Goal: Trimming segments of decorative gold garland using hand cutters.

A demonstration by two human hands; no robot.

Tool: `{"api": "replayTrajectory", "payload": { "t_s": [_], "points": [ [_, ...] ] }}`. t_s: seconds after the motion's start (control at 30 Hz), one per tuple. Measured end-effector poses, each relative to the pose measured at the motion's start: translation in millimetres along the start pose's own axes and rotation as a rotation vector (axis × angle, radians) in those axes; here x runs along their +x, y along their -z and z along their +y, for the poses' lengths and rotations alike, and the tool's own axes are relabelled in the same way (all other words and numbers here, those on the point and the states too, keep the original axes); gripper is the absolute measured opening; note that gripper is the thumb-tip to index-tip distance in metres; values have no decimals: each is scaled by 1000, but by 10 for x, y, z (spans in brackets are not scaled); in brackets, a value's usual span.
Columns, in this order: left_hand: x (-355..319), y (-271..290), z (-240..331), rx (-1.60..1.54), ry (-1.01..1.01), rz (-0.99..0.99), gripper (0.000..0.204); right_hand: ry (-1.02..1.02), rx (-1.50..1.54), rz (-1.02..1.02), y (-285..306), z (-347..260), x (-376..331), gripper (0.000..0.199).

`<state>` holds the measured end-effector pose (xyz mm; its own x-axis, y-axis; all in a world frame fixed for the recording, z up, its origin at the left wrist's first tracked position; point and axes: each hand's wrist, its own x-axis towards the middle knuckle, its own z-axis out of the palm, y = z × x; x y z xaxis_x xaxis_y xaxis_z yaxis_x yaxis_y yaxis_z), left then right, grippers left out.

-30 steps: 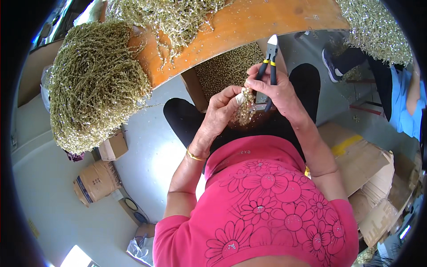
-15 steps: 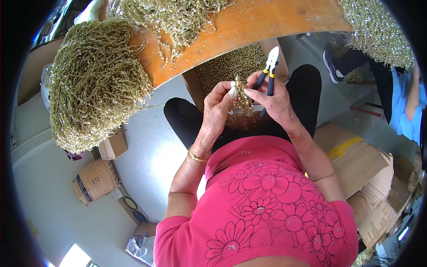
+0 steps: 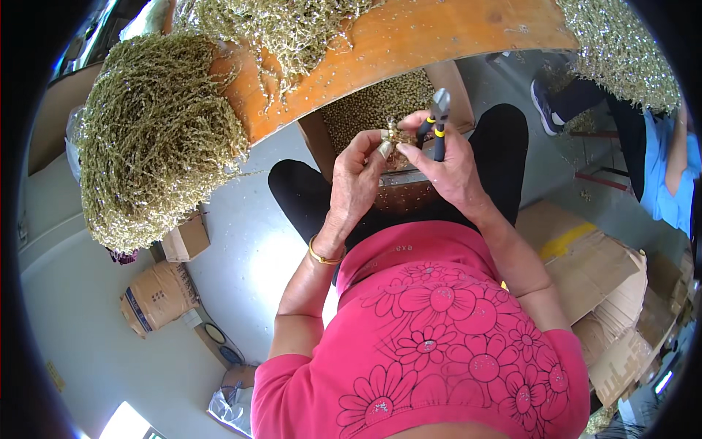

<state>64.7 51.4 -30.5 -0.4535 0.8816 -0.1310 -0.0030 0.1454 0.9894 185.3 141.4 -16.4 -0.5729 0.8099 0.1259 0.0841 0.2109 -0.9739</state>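
Note:
Between my thighs my left hand (image 3: pixel 357 175) pinches a small tangle of gold beaded strand (image 3: pixel 397 137). White coverings sit on its thumb and index fingertips, and a gold bangle circles the wrist. The thumb and forefinger of my right hand (image 3: pixel 455 174) meet the same tangle from the other side. Tucked in the right hand's fingers are cutting pliers (image 3: pixel 439 117) with black and yellow handles, their jaws pointing up and away from the strand. Just beyond both hands, an open cardboard box (image 3: pixel 316 143) holds a mass of small gold beads (image 3: pixel 365 102).
An orange-brown wooden table (image 3: pixel 439 36) curves across the top, bearing gold strands (image 3: pixel 300 36). A thick gold bundle (image 3: pixel 157 139) hangs at its left end, another (image 3: pixel 621 55) at far right near a person in blue (image 3: pixel 665 175). Flattened cardboard (image 3: pixel 585 271) lies at right.
The gold strand hung below my fingers before; now it is bunched up between them. The pliers have tipped slightly, their jaws lower and further left. My hands stay close together.

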Motion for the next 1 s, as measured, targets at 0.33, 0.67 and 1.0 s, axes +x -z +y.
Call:
{"api": "replayTrajectory", "payload": {
  "t_s": [0.33, 0.67, 1.0],
  "points": [
    [-11, 53, 87, 355, -31, -13, 11, -205, 128, -115, 39, 98, 27, 17],
    [31, 119, 45, 395, -81, -134, 14, -168, 23, -234, 71, 63, 48, 23],
    [73, 261, 21, -402, 339, -263, 11, -450, 476, -316, 109, 144, 74, 19]
  ]
}}
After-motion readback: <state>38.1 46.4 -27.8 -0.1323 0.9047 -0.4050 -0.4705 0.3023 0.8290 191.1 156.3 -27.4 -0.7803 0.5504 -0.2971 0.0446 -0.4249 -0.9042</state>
